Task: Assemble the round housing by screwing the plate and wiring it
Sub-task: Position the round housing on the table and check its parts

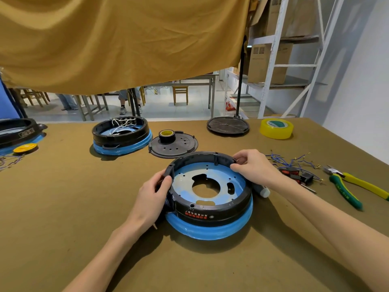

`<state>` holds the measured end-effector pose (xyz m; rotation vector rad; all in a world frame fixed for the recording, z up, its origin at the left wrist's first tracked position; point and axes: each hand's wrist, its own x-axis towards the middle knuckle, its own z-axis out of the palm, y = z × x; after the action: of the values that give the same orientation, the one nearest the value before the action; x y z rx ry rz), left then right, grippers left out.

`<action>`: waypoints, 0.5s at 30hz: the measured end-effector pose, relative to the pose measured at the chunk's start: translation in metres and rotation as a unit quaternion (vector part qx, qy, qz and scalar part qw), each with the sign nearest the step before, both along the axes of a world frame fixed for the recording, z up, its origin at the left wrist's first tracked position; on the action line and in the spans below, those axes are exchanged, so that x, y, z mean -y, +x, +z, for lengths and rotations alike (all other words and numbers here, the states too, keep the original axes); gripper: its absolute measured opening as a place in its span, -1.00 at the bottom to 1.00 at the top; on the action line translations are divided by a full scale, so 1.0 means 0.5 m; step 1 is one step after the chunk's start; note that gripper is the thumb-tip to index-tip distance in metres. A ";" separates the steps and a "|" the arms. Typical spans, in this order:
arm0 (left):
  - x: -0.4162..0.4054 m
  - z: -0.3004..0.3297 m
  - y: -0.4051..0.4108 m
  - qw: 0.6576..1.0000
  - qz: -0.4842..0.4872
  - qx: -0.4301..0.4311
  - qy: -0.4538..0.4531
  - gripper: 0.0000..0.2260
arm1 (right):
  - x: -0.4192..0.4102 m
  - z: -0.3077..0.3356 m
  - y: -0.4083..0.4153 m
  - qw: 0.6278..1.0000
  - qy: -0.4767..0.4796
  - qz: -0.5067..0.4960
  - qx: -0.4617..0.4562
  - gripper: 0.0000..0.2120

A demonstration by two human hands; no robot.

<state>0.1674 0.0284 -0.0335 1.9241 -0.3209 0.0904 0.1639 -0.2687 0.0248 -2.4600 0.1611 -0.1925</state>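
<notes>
A round black housing (212,216) with a blue film-covered base sits on the table in front of me. Inside it lies a metal plate (189,192) under blue film, with a large centre hole. My left hand (152,194) grips the housing's left rim, thumb over the edge. My right hand (252,165) holds the far right rim, fingers curled over it. A bundle of blue wires (292,163) with red switches lies just right of the housing. A screwdriver (262,189) lies partly hidden under my right forearm.
A second housing with wires (121,135) stands at the back left. A black cover plate (179,147) carries a tape roll (167,135). Another black lid (228,125), yellow tape (276,128) and green-yellow pliers (349,186) lie to the right. A third housing (16,131) is at far left.
</notes>
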 end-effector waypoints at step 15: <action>-0.001 0.023 0.032 0.995 -0.010 -0.088 -0.052 -0.76 | 0.003 0.005 -0.024 0.997 -0.039 0.012 -0.069 -0.68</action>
<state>0.1835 0.0289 -0.0218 1.8099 -0.2134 -0.0740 0.1517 -0.2704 0.0271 -2.5516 0.1853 -0.0188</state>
